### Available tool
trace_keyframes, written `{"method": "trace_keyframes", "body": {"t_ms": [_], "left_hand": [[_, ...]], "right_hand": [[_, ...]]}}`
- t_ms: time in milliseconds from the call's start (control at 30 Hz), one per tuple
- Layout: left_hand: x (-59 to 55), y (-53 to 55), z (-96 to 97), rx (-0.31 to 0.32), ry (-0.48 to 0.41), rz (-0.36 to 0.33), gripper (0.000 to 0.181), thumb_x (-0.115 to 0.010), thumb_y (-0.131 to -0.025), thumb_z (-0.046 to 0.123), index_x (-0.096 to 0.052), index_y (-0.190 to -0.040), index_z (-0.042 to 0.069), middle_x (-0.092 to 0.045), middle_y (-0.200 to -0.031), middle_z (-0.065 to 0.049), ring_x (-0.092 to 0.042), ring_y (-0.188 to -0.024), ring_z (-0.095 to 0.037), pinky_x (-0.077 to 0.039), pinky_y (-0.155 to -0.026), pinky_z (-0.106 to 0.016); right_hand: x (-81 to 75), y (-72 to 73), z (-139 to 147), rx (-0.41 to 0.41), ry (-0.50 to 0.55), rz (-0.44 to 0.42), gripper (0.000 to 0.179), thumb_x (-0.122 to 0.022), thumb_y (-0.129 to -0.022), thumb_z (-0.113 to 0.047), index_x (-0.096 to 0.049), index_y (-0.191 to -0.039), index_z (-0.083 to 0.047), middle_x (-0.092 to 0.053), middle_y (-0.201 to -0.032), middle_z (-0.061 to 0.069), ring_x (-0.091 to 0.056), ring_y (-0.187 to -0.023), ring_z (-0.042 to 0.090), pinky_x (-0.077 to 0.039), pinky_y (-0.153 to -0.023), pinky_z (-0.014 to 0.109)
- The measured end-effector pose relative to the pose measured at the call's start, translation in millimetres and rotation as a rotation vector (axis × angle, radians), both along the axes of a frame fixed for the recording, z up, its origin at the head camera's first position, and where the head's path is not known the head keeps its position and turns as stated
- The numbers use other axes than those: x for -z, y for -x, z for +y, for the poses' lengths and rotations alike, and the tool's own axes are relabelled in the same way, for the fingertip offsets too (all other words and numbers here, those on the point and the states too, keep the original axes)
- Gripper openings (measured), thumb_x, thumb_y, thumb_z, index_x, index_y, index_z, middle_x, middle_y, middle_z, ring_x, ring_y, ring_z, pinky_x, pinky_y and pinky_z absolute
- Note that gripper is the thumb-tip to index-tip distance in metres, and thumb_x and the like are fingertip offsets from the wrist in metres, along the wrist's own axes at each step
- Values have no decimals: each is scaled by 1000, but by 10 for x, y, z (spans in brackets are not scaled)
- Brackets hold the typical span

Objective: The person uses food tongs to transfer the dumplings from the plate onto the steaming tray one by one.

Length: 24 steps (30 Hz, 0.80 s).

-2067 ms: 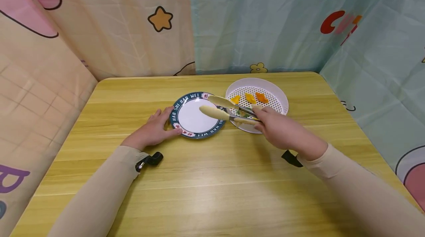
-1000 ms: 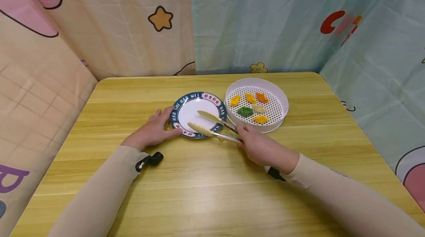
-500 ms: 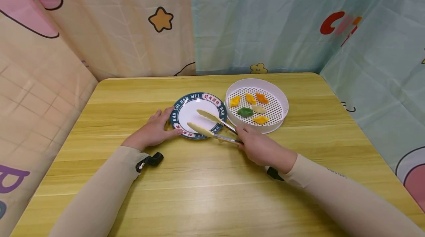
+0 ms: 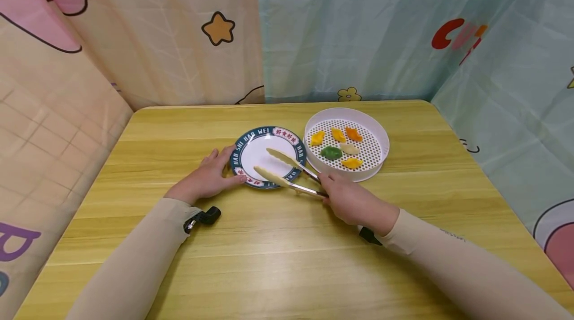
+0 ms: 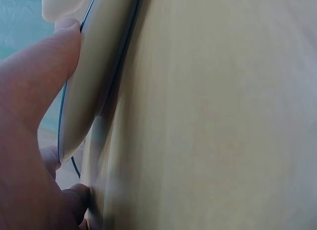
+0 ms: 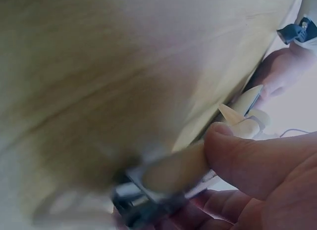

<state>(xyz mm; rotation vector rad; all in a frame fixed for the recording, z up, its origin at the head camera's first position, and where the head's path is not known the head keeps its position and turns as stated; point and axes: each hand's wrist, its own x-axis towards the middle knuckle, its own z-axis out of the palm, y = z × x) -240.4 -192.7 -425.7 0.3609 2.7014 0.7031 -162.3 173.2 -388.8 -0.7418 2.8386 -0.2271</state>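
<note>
In the head view, a white plate with a dark teal lettered rim (image 4: 252, 181) lies on the table. My left hand (image 4: 204, 178) rests at its left edge, thumb touching the rim; the left wrist view shows the thumb over the edge (image 5: 49, 67) and other fingertips beside it. My right hand (image 4: 350, 199) grips a pair of tongs with cream tips (image 4: 271, 175), spread apart above the plate, with nothing between them. Right of the plate stands a round white perforated tray (image 4: 374, 148). In it lie several dumplings, among them a green one (image 4: 331, 153) and a cream one (image 4: 350, 148).
A wooden-look table (image 4: 269, 260) carries everything. Patterned curtains (image 4: 350, 26) hang behind and along both sides of it. The plate and the tray stand close together near the table's far half.
The right hand and tongs have moved back from over the tray, down and left to the plate, then stay there. The left hand and plate keep their places.
</note>
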Motion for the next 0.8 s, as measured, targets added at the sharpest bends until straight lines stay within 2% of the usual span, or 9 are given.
{"method": "trace_keyframes", "body": {"t_ms": [200, 333, 433, 567, 700, 800], "left_hand": [[-11, 4, 20, 10, -15, 7, 110, -62, -89, 79, -8, -171, 29, -11, -178, -16, 1, -162, -50, -16, -120, -80], [-12, 19, 24, 17, -18, 13, 110, -62, -89, 79, -10, -171, 28, -13, -178, -15, 1, -162, -50, -15, -121, -79], [-16, 24, 23, 20, -6, 12, 110, -62, -89, 79, -11, -171, 26, -14, -178, -16, 0, -162, -51, -16, -121, -79], [-28, 44, 12, 32, 8, 18, 111, -62, -89, 79, -11, -171, 24, -15, -177, -17, -2, -162, -51, -17, -122, -78], [-37, 57, -16, 42, -1, 11, 107, -60, -90, 79, -13, -171, 26, -17, -177, -14, -5, -163, -49, -18, -123, -76], [-55, 68, -58, 43, -19, 10, 100, -58, -94, 76, -17, -170, 26, -20, -177, -12, -14, -163, -45, -21, -126, -70]], "right_hand": [[39, 12, 5, -1, -21, 14, 52, -73, -100, -19, -51, -143, 1, -62, -110, 10, -61, -100, 24, -59, -90, 40], [0, 1, 5, 11, -27, 25, 61, -73, -101, -22, -48, -150, 2, -63, -133, 16, -64, -119, 29, -56, -106, 46], [-87, -2, 26, 30, -6, 48, 56, -72, -101, -26, -53, -149, -2, -66, -132, 14, -65, -116, 29, -58, -102, 47], [-223, 58, 142, 83, 90, 120, 42, -67, -104, -27, -65, -140, -6, -73, -116, 10, -68, -102, 27, -59, -92, 48], [-298, 223, 407, 157, 244, 214, 35, -61, -107, -23, -69, -134, -2, -74, -124, 17, -68, -114, 36, -55, -101, 56], [-290, 390, 694, 205, 304, 305, 35, -58, -108, -20, -67, -134, 3, -70, -131, 24, -63, -123, 44, -50, -107, 62]]}}
